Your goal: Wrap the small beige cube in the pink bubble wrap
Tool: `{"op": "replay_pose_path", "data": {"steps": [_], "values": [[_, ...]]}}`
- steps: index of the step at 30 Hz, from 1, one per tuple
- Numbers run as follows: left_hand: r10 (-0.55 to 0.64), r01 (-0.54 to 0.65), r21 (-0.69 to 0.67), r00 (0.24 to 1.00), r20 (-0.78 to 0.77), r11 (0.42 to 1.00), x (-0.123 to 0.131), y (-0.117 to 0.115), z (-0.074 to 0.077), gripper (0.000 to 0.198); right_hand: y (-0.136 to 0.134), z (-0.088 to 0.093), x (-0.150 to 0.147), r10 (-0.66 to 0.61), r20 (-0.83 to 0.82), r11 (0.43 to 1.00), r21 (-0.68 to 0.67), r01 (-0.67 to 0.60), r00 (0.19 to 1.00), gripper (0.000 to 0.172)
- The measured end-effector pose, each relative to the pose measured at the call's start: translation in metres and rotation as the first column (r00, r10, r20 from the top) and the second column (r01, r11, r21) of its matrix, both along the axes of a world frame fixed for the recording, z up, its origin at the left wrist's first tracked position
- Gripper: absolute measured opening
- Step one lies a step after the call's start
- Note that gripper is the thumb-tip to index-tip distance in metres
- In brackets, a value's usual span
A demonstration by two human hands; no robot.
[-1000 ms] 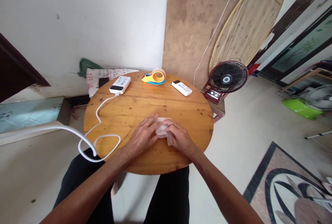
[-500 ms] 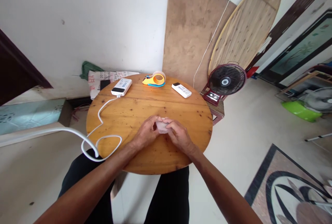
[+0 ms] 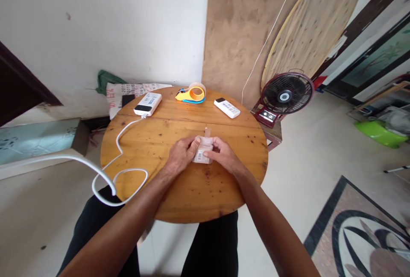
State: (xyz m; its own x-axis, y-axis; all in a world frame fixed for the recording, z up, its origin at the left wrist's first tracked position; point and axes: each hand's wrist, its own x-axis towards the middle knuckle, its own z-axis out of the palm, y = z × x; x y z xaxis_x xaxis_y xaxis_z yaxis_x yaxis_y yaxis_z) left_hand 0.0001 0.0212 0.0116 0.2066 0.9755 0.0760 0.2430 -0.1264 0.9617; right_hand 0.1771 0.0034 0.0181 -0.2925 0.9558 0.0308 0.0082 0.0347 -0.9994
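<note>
A small clear plastic case (image 3: 202, 156) is held between both hands over the round wooden table (image 3: 179, 200). Its lid stands raised at the far side, with a translucent tab sticking up, and a printed label shows on the near part. My left hand (image 3: 182, 155) grips the left side, thumb on top. On the right side, my right hand (image 3: 225, 155) holds the case, with its thumb lying across the label. What lies inside the case is too small to make out.
On the table's far side are a white power bank (image 3: 147, 104) with a white cable (image 3: 120, 136), a yellow tape dispenser (image 3: 191, 95) and another white power bank (image 3: 227, 108). A dark red fan (image 3: 284, 96) stands at the right.
The case now shows its raised lid, tab and label, where before it was blurred between my fingers. Both hands have shifted slightly around it, and the head view has moved a little.
</note>
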Motion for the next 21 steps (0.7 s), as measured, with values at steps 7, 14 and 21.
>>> {"op": "replay_pose_path", "data": {"steps": [7,14,21], "values": [[-0.072,0.169,-0.223,0.92,0.385,0.96,0.004,-0.006,0.011,0.045,-0.001,-0.001,-0.006,-0.069,0.011,0.997,0.025,0.068,0.998,0.036],[-0.084,0.215,-0.224,0.873,0.48,0.95,0.003,-0.006,0.006,0.046,-0.003,-0.006,-0.003,-0.098,0.004,0.994,0.049,0.098,0.995,0.036],[-0.127,0.232,-0.181,0.88,0.457,0.956,0.0,-0.002,-0.005,0.044,-0.001,-0.01,-0.001,-0.099,-0.016,0.994,0.046,0.1,0.995,0.038]]}}
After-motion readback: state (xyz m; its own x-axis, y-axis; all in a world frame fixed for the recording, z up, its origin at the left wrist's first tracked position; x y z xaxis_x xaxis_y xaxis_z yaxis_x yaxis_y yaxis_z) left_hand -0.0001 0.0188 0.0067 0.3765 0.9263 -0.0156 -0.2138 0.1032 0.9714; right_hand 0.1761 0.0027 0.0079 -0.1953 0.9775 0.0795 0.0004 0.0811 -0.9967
